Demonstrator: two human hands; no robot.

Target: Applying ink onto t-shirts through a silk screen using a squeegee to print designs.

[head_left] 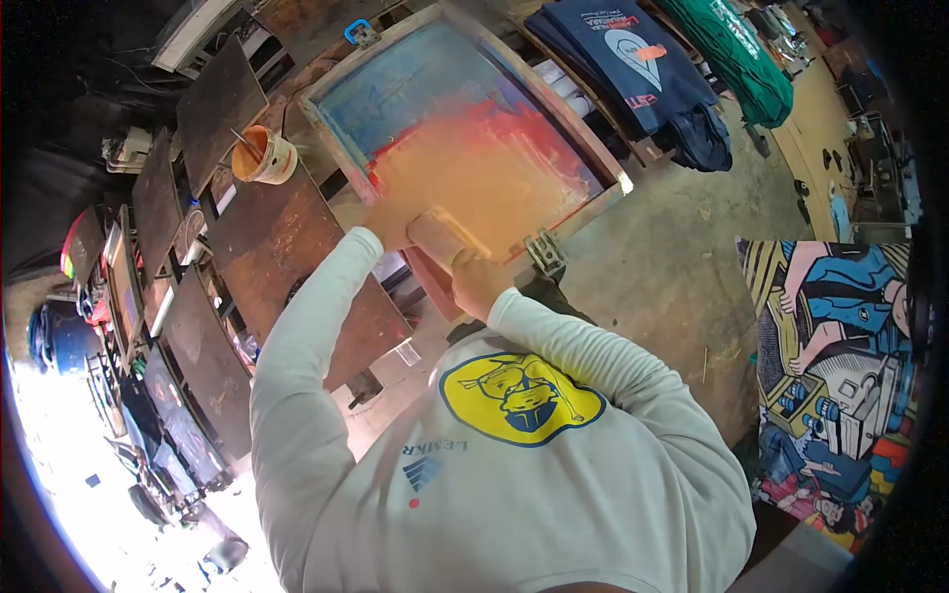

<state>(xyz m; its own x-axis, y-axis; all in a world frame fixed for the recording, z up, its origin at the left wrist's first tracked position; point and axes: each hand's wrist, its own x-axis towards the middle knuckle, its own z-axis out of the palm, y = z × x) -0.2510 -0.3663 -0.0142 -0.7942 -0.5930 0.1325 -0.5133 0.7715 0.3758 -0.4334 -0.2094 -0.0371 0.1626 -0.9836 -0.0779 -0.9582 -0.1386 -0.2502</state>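
Observation:
A screen-printing frame (568, 124) lies ahead of me, its mesh (465, 173) smeared blue at the far end, with red and orange ink nearer. Across its near end sits a wide squeegee (442, 235), tilted. My left hand (388, 219) is at the squeegee's left end; it is blurred, and its fingers are mostly hidden. Closed around the right end of the squeegee is my right hand (478, 281), its thumb on the near side. A metal hinge clamp (546, 252) grips the frame's near right corner.
An ink bucket (267, 158) with a stick in it stands on the boards to the left. Dark flat printing boards (272, 237) line that side. Folded navy shirts (613, 64) and a green shirt (727, 59) lie at the far right. A painted panel (835, 385) stands at the right.

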